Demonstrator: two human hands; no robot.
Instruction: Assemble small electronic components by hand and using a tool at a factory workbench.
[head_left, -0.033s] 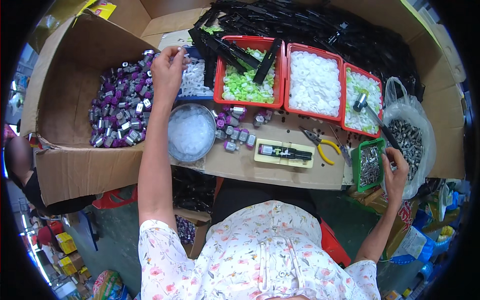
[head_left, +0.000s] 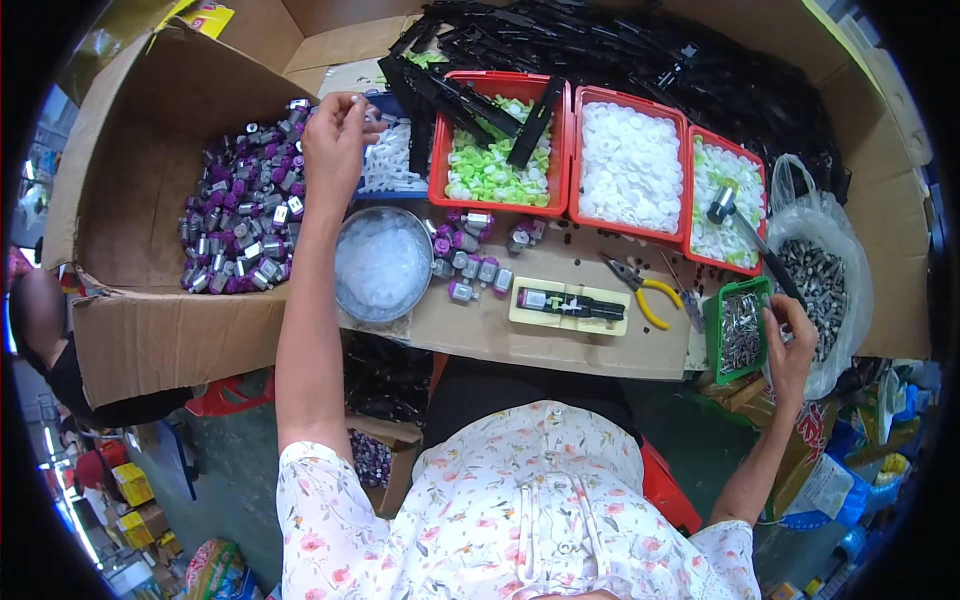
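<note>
Left hand (head_left: 335,140) pinched on small white part above purple motors (head_left: 240,225). Right hand (head_left: 790,345) curled at green tray (head_left: 712,335), grip unclear. Yellow jig (head_left: 570,305) loaded; few motors (head_left: 470,270) laid out, bulk judged left.

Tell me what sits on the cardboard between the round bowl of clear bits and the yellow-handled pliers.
In the head view, between the bowl and the pliers: a cluster of small purple-and-silver motors, then a pale yellow jig holding a dark part.
</note>
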